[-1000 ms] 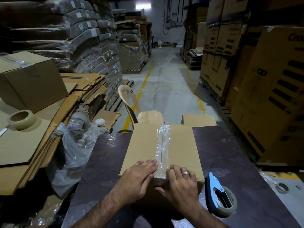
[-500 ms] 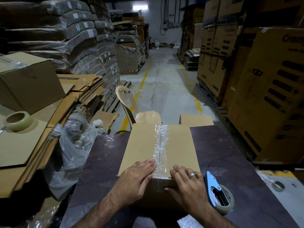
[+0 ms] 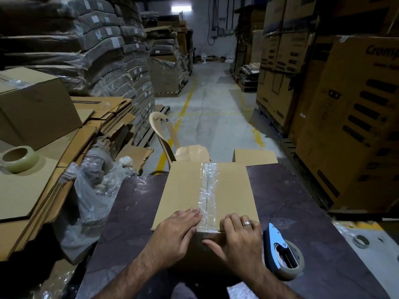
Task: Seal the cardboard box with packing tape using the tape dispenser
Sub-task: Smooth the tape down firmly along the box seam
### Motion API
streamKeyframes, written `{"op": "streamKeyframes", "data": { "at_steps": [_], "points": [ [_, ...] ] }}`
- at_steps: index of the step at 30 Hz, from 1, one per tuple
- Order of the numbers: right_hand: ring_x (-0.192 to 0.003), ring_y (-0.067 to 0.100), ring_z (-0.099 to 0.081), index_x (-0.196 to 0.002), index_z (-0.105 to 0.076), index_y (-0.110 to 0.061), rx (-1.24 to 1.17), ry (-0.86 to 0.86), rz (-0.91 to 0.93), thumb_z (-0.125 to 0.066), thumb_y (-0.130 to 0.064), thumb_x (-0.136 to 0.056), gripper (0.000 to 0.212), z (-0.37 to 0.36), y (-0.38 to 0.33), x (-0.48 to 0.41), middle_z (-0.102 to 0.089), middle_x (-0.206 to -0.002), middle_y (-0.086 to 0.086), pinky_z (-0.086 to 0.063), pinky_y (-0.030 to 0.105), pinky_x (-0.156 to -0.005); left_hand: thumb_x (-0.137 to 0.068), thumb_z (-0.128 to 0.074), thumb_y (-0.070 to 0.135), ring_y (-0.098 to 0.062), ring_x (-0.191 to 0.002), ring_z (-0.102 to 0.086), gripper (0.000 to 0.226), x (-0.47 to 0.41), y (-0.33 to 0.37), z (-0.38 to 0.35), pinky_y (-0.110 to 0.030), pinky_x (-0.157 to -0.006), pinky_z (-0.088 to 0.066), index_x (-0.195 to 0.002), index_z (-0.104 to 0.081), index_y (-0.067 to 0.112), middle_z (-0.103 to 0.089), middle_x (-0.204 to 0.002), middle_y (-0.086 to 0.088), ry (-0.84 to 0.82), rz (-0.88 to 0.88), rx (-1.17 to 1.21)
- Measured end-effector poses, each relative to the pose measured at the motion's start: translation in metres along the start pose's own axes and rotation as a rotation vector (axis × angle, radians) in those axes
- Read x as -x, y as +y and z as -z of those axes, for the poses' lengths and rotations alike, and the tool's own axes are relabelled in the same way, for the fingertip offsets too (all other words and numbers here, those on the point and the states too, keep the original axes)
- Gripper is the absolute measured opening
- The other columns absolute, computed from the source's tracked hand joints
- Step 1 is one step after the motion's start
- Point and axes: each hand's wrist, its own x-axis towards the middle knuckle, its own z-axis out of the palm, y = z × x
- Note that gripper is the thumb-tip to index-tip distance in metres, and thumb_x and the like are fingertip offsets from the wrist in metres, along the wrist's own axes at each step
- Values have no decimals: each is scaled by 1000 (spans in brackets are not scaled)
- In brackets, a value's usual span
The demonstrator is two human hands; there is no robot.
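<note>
Both hands flat, gripping nothing: left hand (image 3: 179, 231) and right hand (image 3: 239, 238) press the near edge of the cardboard box (image 3: 183, 190), fingers together, flanking the tape (image 3: 207, 190). Tape dispenser (image 3: 282, 251) lies just right of the right fingers. Recommend firm thumb pressure over the edge fold. The tape's long axis runs straight away from the fingertips.

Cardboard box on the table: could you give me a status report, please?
Left hand, right hand flat, pressing near edge of cardboard box. Tape runs full seam. Tape dispenser set down beside right hand.
</note>
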Motion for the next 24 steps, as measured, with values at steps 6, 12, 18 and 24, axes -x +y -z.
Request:
{"op": "streamKeyframes", "data": {
  "at_steps": [6, 12, 18, 24],
  "points": [
    [-78, 23, -60, -86, -62, -19, 54, -85, 17, -67, -74, -49, 67, -3, 1, 5, -66, -96, 1, -33, 38, -75, -95, -40, 29, -8, -130, -49, 42, 1, -1, -2, -28, -109, -38, -132, -58, 19, -57, -137, 6, -7, -7, -13],
    [-93, 22, -49, -103, -54, -20, 17, -49, 118, -81, -61, -43, 78, 0, 12, 9, -67, -106, 2, -31, 38, -75, -95, -43, 28, -11, -127, -53, 41, 5, 3, -5, -29, -106, -40, -130, -60, 16, -59, -135, 2, 24, -47, -58],
    [-98, 20, -47, -110, -52, -19, -3, -32, 160, -78, -60, -49, 77, 0, 19, 12, -70, -109, 2, -32, 37, -78, -84, -63, 43, -14, -124, -56, 53, 10, 2, -13, -31, -103, -41, -129, -61, 14, -59, -136, 1, 51, -79, -179],
    [-76, 20, -59, -91, -68, -23, -70, 58, 135, -61, -62, -78, 42, 2, 20, 0, -71, -99, -4, -33, 35, -68, -72, -70, 54, -14, -120, -59, 66, 7, 2, -15, -30, -104, -39, -126, -63, 16, -62, -132, 1, 64, -84, -247]
  ]
}}
